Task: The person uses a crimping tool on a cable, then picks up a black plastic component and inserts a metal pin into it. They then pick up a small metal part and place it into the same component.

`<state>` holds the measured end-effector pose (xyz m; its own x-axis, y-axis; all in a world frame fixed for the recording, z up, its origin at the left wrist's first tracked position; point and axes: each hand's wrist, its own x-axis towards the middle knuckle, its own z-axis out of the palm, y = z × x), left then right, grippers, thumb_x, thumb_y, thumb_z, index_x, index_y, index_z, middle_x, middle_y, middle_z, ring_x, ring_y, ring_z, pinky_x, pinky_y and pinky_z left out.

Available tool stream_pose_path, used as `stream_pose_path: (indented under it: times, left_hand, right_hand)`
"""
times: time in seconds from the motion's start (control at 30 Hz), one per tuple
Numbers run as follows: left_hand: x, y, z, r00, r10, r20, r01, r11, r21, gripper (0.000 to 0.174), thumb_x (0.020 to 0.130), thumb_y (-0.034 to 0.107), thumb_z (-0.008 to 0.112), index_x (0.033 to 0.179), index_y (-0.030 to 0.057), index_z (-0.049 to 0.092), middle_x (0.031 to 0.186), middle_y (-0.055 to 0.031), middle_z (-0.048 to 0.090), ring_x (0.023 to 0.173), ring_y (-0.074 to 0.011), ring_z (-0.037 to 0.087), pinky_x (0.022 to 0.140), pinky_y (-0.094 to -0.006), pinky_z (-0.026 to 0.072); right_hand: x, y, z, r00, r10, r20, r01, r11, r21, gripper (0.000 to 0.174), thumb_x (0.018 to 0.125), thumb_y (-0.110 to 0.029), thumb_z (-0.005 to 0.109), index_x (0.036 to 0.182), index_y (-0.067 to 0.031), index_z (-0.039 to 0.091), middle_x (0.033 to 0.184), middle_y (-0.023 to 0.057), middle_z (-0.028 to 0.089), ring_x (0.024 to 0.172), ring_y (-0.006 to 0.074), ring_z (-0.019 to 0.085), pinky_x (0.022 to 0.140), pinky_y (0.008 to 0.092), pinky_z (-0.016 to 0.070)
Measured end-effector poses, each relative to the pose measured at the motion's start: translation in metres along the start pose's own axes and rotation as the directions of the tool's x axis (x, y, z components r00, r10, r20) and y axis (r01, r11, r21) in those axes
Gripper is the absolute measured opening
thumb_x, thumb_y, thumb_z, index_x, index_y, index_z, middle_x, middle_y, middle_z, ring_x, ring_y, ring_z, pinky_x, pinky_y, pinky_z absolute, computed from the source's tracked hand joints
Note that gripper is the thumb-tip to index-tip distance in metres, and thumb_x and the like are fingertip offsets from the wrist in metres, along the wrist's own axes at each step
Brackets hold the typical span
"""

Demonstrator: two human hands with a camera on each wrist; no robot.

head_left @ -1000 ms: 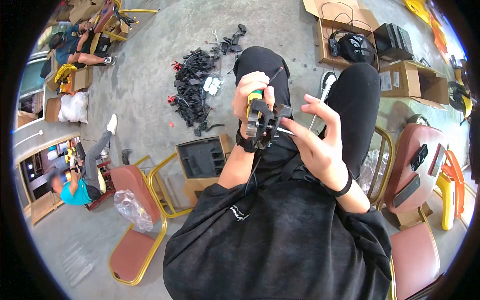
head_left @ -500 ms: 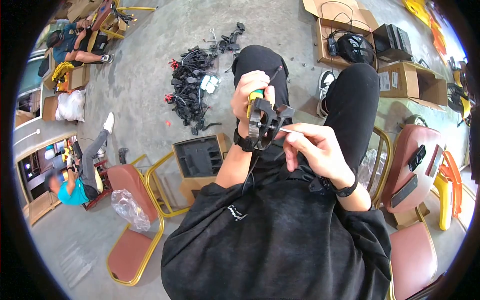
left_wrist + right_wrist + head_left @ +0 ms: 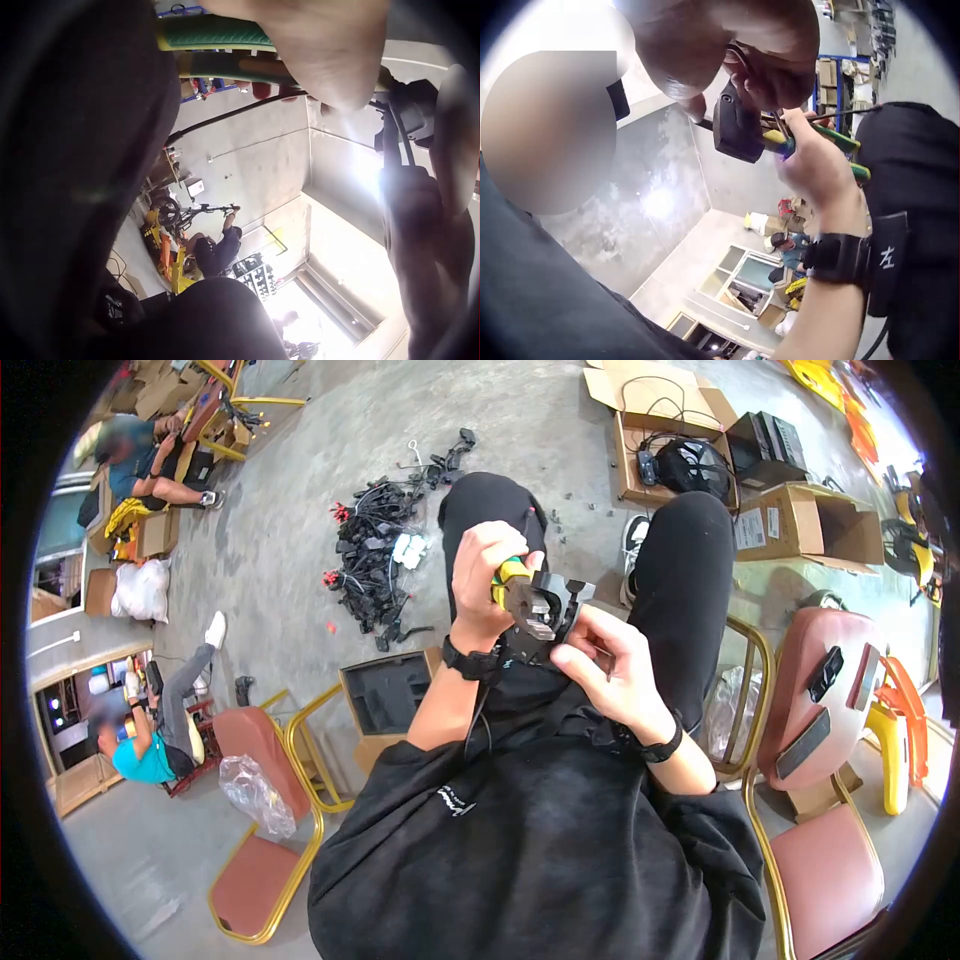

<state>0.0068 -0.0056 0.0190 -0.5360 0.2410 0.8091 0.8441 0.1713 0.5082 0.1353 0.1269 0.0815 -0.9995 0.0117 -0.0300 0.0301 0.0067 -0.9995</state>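
Note:
My left hand (image 3: 483,575) grips pliers (image 3: 512,572) with green and yellow handles. Their metal jaws lie against a black plastic part (image 3: 577,592) that has a curved arm and a clamp-like end. On the part's other side, my right hand (image 3: 622,665) pinches it with thumb and bent fingers. From the right wrist, the black part (image 3: 735,139) shows a small screw hole, and a thin cable loops by the fingers. A dark cable (image 3: 232,116) runs from the left hand in the left wrist view. Both hands are over the lap.
A pile of black parts with cables and red ends (image 3: 370,550) lies on the floor ahead. Cardboard boxes (image 3: 780,525) stand at front right, an open foam-lined box (image 3: 385,695) at left. Chairs (image 3: 262,755) flank me on both sides. Two other people sit at far left.
The right hand went from extended fingers beside a thin pale rod to fingers curled at the part. The pliers and part have turned, and the rod no longer shows in the head view.

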Motion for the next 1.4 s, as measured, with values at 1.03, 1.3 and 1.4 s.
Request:
stream_pose_path:
  times: [1.03,1.3,1.4]
  left_hand:
    - [-0.095,-0.005,-0.133,0.671,-0.717,-0.188,0.644,0.437,0.628,0.045,0.073,0.007,0.059,0.114,-0.0055,0.043,0.109,-0.0205,0.050,0.104,-0.0296,0.050,0.092,-0.0361,0.0369]
    - [-0.236,-0.198,-0.136,0.003,-0.945,0.328,0.417,0.300,0.858,0.039,0.077,0.024,0.063,0.100,-0.0065,0.058,0.087,-0.0225,0.064,0.080,-0.0282,0.063,0.068,-0.0399,0.0475]
    - [-0.236,-0.188,-0.057,0.034,-0.925,0.379,0.419,0.358,0.835,0.038,0.077,0.024,0.063,0.100,-0.0063,0.058,0.086,-0.0222,0.064,0.080,-0.0280,0.063,0.068,-0.0399,0.0475]
  right_hand:
    - [-0.068,0.083,-0.041,0.942,0.147,-0.303,0.037,0.849,0.527,0.020,0.092,-0.010,0.052,0.101,0.0026,0.064,0.076,-0.0026,0.060,0.063,0.0023,0.049,0.055,0.0171,0.0391]
    - [-0.067,0.101,-0.051,0.956,0.081,-0.284,0.102,0.812,0.574,0.023,0.093,-0.011,0.051,0.108,0.0005,0.063,0.078,-0.0017,0.062,0.062,0.0026,0.049,0.054,0.0179,0.0388]
    - [-0.066,0.101,-0.052,0.950,0.111,-0.292,0.090,0.799,0.594,0.023,0.093,-0.011,0.051,0.109,0.0000,0.063,0.081,-0.0014,0.062,0.065,0.0033,0.051,0.056,0.0185,0.0408]
